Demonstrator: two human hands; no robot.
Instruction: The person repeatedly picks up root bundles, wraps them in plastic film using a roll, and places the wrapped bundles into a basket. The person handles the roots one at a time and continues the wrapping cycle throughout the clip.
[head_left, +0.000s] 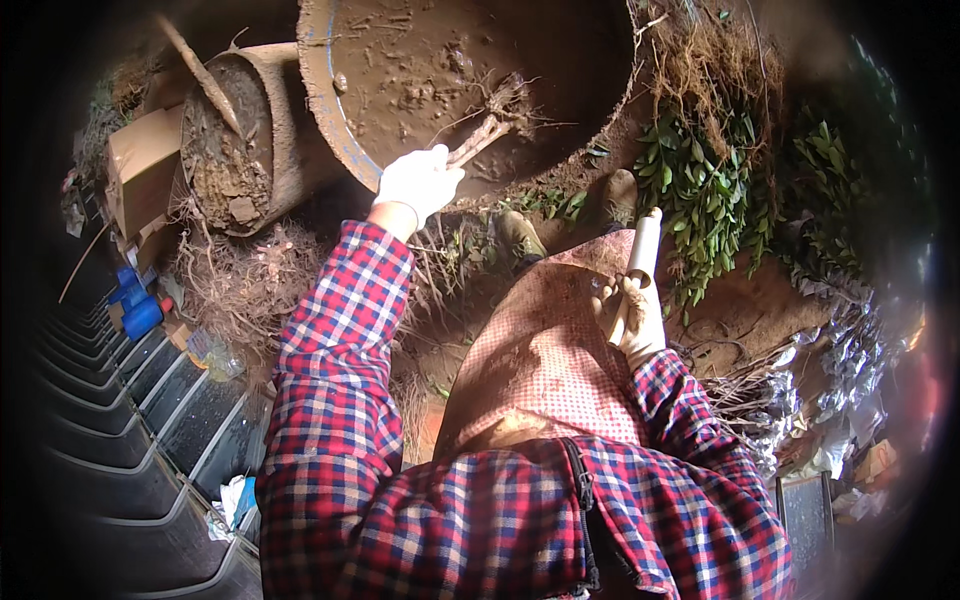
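My left hand (418,187), in a white glove, is closed around the stems of a small bundle of woody plants (490,130). The bundle's muddy, branching root end reaches over the wide round tub (318,90) of brown liquid mud. My right hand (640,325), in a soiled glove, is held near my lap and closed on a pale, tube-shaped object (646,240); its exact kind is unclear. Below that hand, a muddy checked apron (540,350) covers my lap.
Leafy green seedlings (695,170) with bare roots lie right of the tub. At left, a tilted bucket (285,130) of thick mud holds a stick (200,75). Nearby are a root heap (245,280), a cardboard box (145,165), a blue bottle (138,305) and black trays (110,450).
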